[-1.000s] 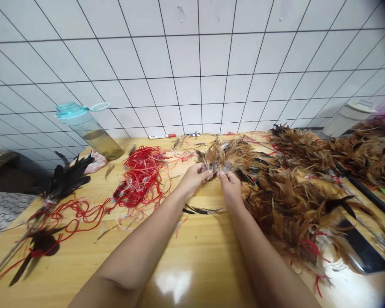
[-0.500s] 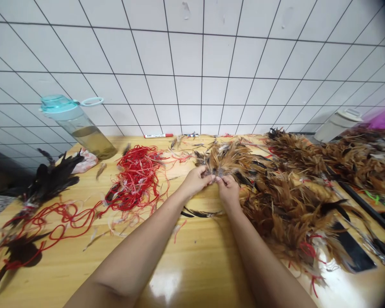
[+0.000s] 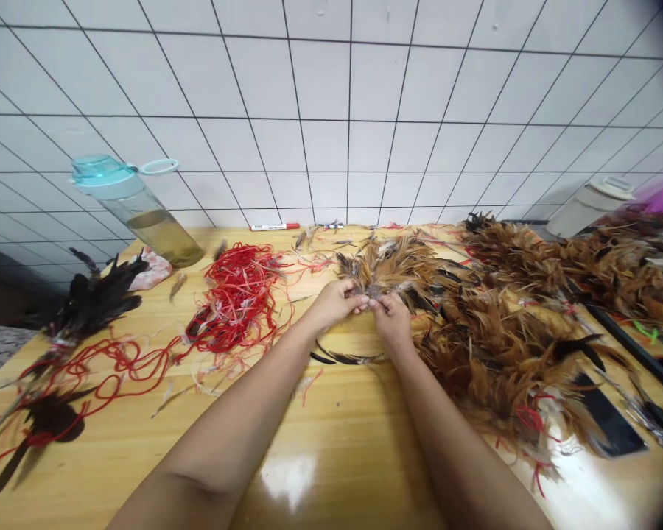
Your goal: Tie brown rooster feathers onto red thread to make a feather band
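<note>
Both hands meet at the near end of a fanned bunch of brown feathers (image 3: 390, 265) in the middle of the table. My left hand (image 3: 339, 303) pinches the quill ends from the left, thumb against fingers. From the right, my right hand (image 3: 391, 318) pinches the same ends, its fingertips almost touching the left ones. The feather tips spread away toward the wall. Close below the hands lie a few long dark feathers (image 3: 348, 358). A large heap of brown feathers (image 3: 491, 353), with bits of red string in it, reaches up beside my right forearm.
Tangled red string (image 3: 237, 294) lies left of the hands, with black feathers (image 3: 91, 302) farther left. A water bottle (image 3: 155, 221), a red marker (image 3: 275, 227) and a pale cup (image 3: 591, 206) stand or lie near the tiled wall. A phone (image 3: 611, 416) sits at the right.
The view has tilted down slightly, so the wall and table sit a little higher. Both hands keep their pinch on the feather bunch, with only small finger shifts.
</note>
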`<action>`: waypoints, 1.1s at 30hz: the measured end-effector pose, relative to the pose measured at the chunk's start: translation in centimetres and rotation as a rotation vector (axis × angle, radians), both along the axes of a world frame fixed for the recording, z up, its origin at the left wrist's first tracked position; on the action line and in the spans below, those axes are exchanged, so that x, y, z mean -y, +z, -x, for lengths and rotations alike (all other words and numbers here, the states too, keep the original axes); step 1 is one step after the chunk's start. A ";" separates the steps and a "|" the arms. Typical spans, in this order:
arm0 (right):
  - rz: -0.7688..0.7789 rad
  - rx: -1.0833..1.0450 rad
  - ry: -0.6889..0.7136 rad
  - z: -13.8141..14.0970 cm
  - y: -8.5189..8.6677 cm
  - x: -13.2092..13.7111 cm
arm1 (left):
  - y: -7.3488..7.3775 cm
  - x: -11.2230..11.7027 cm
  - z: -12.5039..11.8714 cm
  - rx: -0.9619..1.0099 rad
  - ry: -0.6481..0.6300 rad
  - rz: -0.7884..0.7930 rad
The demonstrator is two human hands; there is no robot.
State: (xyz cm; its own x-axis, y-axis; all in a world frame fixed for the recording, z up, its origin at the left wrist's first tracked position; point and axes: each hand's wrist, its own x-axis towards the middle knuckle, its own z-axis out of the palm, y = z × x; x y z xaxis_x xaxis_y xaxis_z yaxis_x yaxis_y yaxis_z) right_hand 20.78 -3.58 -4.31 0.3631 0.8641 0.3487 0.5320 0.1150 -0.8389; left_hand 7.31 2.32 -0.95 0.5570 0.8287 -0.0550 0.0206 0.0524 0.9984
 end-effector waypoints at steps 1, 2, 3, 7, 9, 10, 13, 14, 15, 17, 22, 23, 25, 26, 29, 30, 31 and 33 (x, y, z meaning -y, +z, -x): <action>0.002 0.002 0.004 0.0 0.0 0.0 | 0.1 0.0 0.0 -0.002 -0.005 -0.004; 0.003 0.004 0.008 0.0 -0.1 0.0 | 0.1 0.0 0.1 -0.006 -0.009 -0.011; 0.003 0.006 0.012 0.0 -0.1 0.0 | 0.2 0.0 0.1 -0.013 -0.012 -0.019; 0.005 -0.004 0.018 -0.1 0.0 -0.1 | 0.2 0.2 0.1 -0.055 0.031 -0.064; 0.004 -0.026 0.003 -0.1 0.1 -0.1 | 0.0 0.2 0.0 -0.068 0.061 -0.102; 0.003 -0.041 -0.007 -0.1 0.1 -0.2 | -0.1 0.2 -0.1 -0.070 0.071 -0.120; -0.004 -0.080 -0.030 -0.2 0.3 -0.2 | -0.4 0.2 -0.2 -0.081 0.092 -0.136; -0.006 -0.086 -0.033 -0.2 0.3 -0.2 | -0.5 0.1 -0.2 -0.086 0.098 -0.131; -0.008 -0.090 -0.035 -0.2 0.3 -0.2 | -0.6 0.1 -0.2 -0.090 0.101 -0.128; -0.012 -0.092 -0.040 -0.3 0.3 -0.2 | -0.6 0.1 -0.2 -0.101 0.097 -0.130; -0.001 -0.051 -0.018 -0.3 0.2 -0.2 | -0.3 0.1 0.1 -0.208 0.094 -0.251; 0.004 -0.035 -0.019 -0.3 0.1 -0.2 | -0.1 0.1 0.1 -0.238 0.090 -0.297; 0.013 0.000 -0.026 -0.3 0.0 -0.2 | 0.2 0.2 0.3 -0.282 0.072 -0.397; 0.018 0.021 -0.028 -0.3 -0.1 -0.2 | 0.4 0.3 0.3 -0.292 0.056 -0.444; 0.028 0.089 -0.025 -0.2 -0.3 -0.2 | 0.9 0.5 0.4 -0.274 -0.014 -0.479; 0.028 0.109 -0.020 -0.2 -0.3 -0.1 | 0.9 0.5 0.4 -0.259 -0.040 -0.448; 0.026 0.125 -0.013 -0.2 -0.3 -0.1 | 1.0 0.5 0.4 -0.243 -0.064 -0.405; 0.012 0.149 0.001 -0.1 -0.3 0.0 | 0.8 0.4 0.4 -0.214 -0.093 -0.324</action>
